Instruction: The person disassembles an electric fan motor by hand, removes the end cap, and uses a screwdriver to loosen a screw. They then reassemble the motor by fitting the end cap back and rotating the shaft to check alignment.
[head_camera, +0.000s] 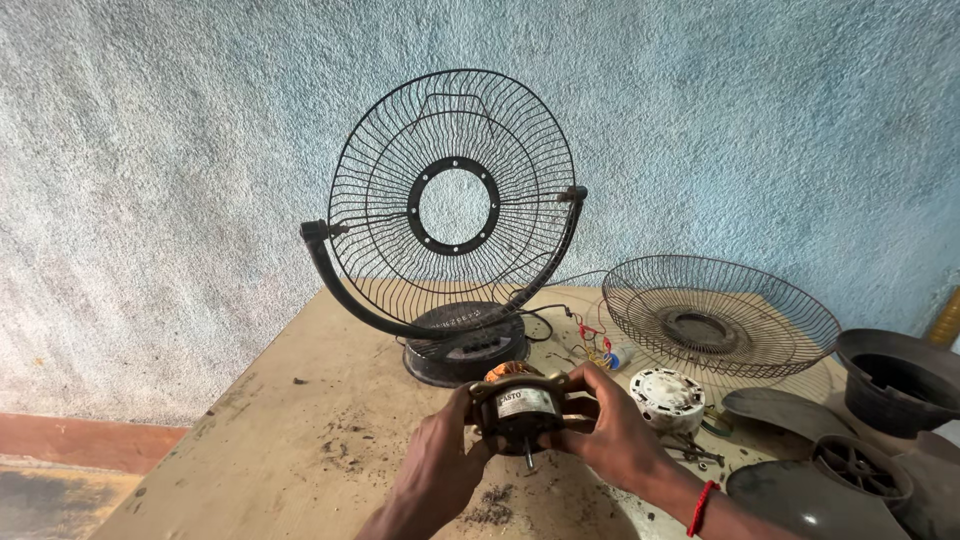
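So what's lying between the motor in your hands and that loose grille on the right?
A white round cap lies between the motor and the loose grille, in the head view.

**One label on the motor, raised marking on the fan base**

I see a small rectangular label (526, 402), pale silver-white with dark print, on the front of the dark fan motor (520, 410) held between my left hand (437, 470) and right hand (610, 430). The round black fan base (465, 345) behind carries faint raised marking along its upper face. I see no packages, signs or screens.
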